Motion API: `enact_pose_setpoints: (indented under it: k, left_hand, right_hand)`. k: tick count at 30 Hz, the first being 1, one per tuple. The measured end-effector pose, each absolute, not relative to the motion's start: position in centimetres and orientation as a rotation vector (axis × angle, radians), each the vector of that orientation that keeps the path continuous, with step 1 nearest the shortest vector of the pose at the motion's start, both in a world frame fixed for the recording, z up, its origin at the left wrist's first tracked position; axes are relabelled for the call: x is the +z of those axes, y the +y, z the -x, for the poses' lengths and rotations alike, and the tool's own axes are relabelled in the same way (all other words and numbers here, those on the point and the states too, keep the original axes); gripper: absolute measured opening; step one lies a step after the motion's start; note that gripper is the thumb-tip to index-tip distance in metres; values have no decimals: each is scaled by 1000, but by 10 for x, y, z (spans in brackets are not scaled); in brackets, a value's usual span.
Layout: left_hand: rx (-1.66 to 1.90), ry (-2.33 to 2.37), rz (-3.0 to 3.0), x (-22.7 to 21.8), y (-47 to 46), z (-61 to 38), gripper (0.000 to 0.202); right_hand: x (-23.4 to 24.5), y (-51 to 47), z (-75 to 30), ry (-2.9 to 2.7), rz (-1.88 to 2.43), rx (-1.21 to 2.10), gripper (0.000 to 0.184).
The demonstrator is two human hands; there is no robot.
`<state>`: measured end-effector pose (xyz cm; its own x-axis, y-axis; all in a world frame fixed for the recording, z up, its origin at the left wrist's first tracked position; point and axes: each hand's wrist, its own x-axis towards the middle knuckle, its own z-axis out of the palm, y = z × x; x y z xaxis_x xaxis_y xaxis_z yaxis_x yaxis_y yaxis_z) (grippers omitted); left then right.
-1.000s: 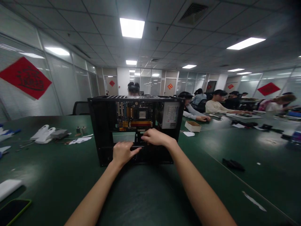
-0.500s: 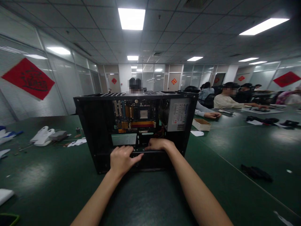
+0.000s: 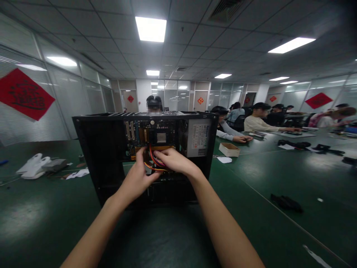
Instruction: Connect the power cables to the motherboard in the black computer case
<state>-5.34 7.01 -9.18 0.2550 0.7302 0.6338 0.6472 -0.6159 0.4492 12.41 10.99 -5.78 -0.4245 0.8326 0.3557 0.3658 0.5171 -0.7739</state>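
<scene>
A black computer case (image 3: 86,163) stands on the table with its open side facing me, showing the motherboard (image 3: 141,126) and the power supply (image 3: 198,137). In front of the board's lower edge, my right hand (image 3: 177,162) is closed on a bundle of red, yellow and dark power cables (image 3: 153,156). My left hand (image 3: 136,176) curls round the left side of the same bundle, its thumb below and fingertips above. The ends of the cables and some fingertips are hidden.
White plastic bags (image 3: 35,165) and a grey box (image 3: 55,165) lie left of the case. To the right are a small open carton (image 3: 229,149), white paper (image 3: 224,159) and a black cloth-like item (image 3: 286,203). Other people sit along the table at the right.
Both hands have risen from the case's lower rail to the motherboard's lower edge. The power cables have come up into view between them. The camera view has shifted slightly right.
</scene>
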Motion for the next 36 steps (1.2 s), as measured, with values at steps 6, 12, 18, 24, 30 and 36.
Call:
enact_pose_setpoints:
  k: [6,12,18,24,30,36]
  left_hand:
    - [1358,1196,-2691,-25,61,36,66]
    - [1246,1223,-2852,-13,50,29,52]
    - [1310,1181,-2845,-12,40,40,53]
    - [1249,1133,-2788,-5,25,47,47]
    - [1249,1133,-2760,-1,17,47,39]
    - [1212,1159,-2793,0,15,48,37]
  right_hand:
    - [-28,62,-138,-2145,1102,583,45]
    - [-9,40,-152,-2135,979,570,27]
    - [-6,38,-159,-2081,665,984,24]
    - [-1,25,-153,-1980,557,989,24]
    - [2,16,-149,-1939,576,935,29]
    - [2,13,-146,-1942,565,838,26]
